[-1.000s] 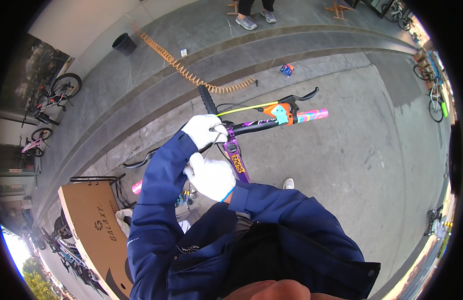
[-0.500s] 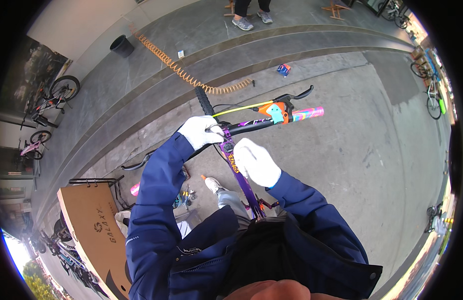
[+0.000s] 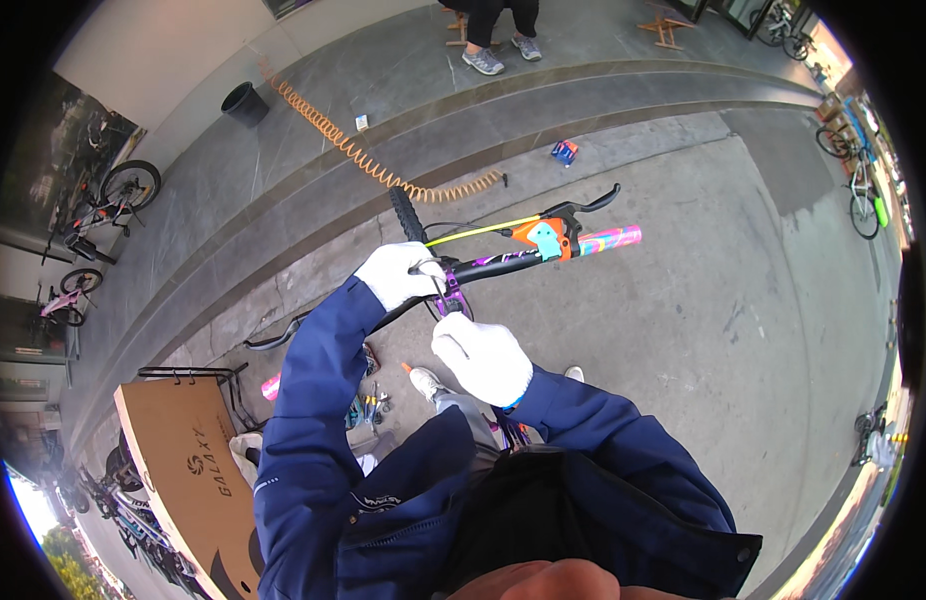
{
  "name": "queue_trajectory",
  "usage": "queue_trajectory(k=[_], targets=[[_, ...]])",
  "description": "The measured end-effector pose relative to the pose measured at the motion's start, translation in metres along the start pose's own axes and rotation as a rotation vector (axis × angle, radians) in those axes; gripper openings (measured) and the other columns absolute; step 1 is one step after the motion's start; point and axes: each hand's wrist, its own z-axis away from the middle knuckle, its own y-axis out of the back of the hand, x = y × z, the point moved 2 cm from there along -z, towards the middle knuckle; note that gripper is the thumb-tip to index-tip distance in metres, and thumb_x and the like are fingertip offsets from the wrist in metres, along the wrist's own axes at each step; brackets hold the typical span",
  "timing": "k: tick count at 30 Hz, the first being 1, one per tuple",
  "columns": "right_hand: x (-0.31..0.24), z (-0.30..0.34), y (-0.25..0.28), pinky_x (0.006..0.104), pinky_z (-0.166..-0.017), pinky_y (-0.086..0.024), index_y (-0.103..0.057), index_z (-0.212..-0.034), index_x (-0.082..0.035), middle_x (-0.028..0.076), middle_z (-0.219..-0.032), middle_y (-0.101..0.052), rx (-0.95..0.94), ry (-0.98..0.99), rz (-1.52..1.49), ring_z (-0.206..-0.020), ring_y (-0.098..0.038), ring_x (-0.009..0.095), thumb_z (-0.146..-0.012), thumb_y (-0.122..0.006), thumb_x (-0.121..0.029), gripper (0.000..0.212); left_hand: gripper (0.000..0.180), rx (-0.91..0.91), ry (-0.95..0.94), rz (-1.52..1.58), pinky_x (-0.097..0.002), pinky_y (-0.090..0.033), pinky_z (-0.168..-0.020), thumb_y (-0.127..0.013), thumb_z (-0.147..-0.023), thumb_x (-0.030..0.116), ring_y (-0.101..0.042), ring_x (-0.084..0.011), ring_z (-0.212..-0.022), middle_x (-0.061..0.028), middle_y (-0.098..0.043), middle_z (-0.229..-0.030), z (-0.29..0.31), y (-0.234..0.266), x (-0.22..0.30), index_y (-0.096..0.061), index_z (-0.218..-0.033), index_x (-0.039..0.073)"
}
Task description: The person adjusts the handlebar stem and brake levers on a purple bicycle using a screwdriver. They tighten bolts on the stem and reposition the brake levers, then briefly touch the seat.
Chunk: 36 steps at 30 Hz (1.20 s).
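A purple and black bicycle stands in front of me, its black handlebar (image 3: 495,264) running across and its purple stem (image 3: 453,292) in the middle. My left hand (image 3: 395,276), in a white glove, is closed beside the stem, pinching what looks like a thin dark hex key (image 3: 439,284). My right hand (image 3: 485,360), also gloved, is closed just behind the stem, over the frame; whatever its fingers hold is hidden. To the right are a black brake lever (image 3: 590,203), an orange and turquoise piece (image 3: 547,239) and a multicoloured grip (image 3: 611,240). The front tyre (image 3: 409,215) points away.
Several hand tools (image 3: 371,406) lie on the floor at my left, near a large cardboard box (image 3: 188,470). An orange coiled hose (image 3: 343,142) crosses the steps ahead. A small blue box (image 3: 564,152), a black bin (image 3: 245,103) and a person's shoes (image 3: 483,62) are farther off.
My right hand has moved back toward me and slightly left, now covering the frame behind the stem. My left hand stays by the stem, slightly lower in view. The handlebar has shifted slightly.
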Motion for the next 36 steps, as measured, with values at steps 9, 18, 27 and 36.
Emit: queue_trajectory(k=[9,18,27,36], targets=[[0.064,0.004,0.046,0.0272,-0.053,-0.047,-0.065,-0.108,-0.007,0.000,-0.072,-0.061,-0.043,-0.641,-0.927,-0.057,-0.057,0.009,-0.122,-0.050,-0.026,0.028,0.024,0.000,0.005,-0.322,-0.0361,-0.058,-0.086,-0.090,-0.091,0.024,-0.074,-0.0217,-0.092,-0.0101,-0.078,-0.096,-0.010,-0.012,0.016,-0.081,-0.101,0.004],[0.115,0.001,0.047,0.0314,-0.047,-0.046,-0.062,-0.110,-0.011,0.001,-0.070,-0.056,-0.013,-0.694,-1.354,-0.052,-0.056,0.015,-0.122,-0.051,-0.043,0.036,0.025,-0.010,-0.088,-0.372,-0.0370,-0.058,-0.086,-0.090,-0.092,0.026,-0.075,-0.0232,-0.093,-0.0100,-0.076,-0.095,-0.013,-0.011,0.019,-0.081,-0.100,0.004],[0.122,0.001,0.051,0.0307,-0.048,-0.045,-0.064,-0.109,-0.011,-0.001,-0.068,-0.057,0.021,-0.682,-1.313,-0.053,-0.057,0.015,-0.121,-0.054,-0.042,0.035,0.023,-0.027,-0.081,-0.354,-0.0373,-0.058,-0.084,-0.089,-0.092,0.025,-0.074,-0.0231,-0.090,-0.0093,-0.075,-0.094,-0.019,-0.011,0.018,-0.079,-0.097,0.004],[0.066,0.000,0.049,0.0274,-0.052,-0.047,-0.064,-0.106,-0.005,0.002,-0.072,-0.061,-0.016,-0.635,-0.958,-0.055,-0.056,0.011,-0.121,-0.052,-0.024,0.027,0.022,-0.048,-0.037,-0.281,-0.0366,-0.058,-0.083,-0.090,-0.091,0.023,-0.073,-0.0225,-0.088,-0.0093,-0.076,-0.093,-0.019,-0.010,0.016,-0.082,-0.099,0.004]])
